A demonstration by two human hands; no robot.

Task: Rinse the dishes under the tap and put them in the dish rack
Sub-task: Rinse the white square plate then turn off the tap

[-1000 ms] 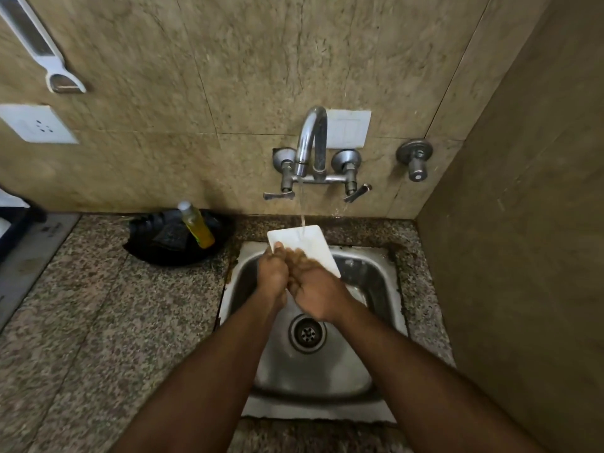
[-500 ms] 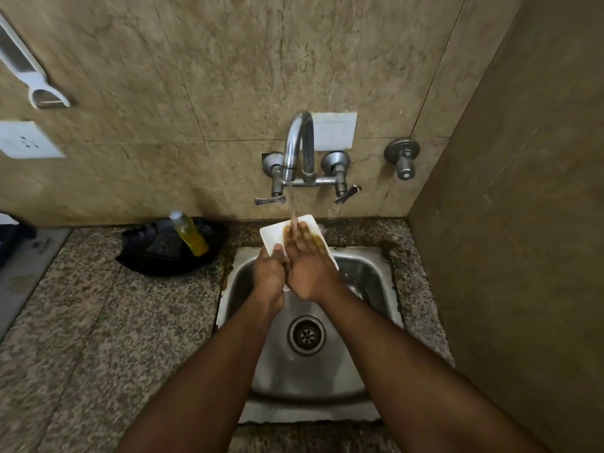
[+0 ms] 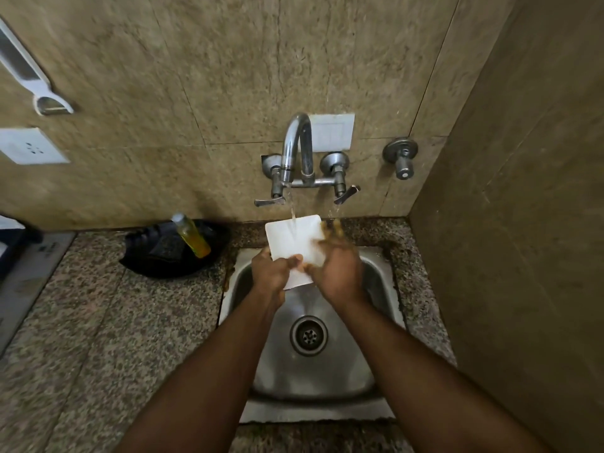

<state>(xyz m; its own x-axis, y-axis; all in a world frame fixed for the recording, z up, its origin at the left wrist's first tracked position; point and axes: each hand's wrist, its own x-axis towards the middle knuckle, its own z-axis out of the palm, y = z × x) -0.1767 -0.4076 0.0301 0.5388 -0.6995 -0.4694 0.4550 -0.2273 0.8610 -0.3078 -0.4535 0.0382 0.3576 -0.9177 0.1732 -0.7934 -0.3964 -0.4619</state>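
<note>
A white square plate (image 3: 292,240) is held tilted over the steel sink (image 3: 376,289), under the water stream from the wall tap (image 3: 295,148). My left hand (image 3: 271,274) grips the plate's lower left corner, thumb on its face. My right hand (image 3: 338,266) lies against the plate's right side, its blurred fingers reaching past the right edge. Water strikes the upper middle of the plate. No dish rack is in view.
A black tray (image 3: 157,256) with a yellow liquid bottle (image 3: 192,235) sits on the granite counter (image 3: 98,322) left of the sink. A second valve (image 3: 401,158) is on the wall at right. A side wall (image 3: 523,256) closes the right.
My right hand has slid from the plate's face to its right edge, uncovering the white surface. The plate now sits squarely under the water stream.
</note>
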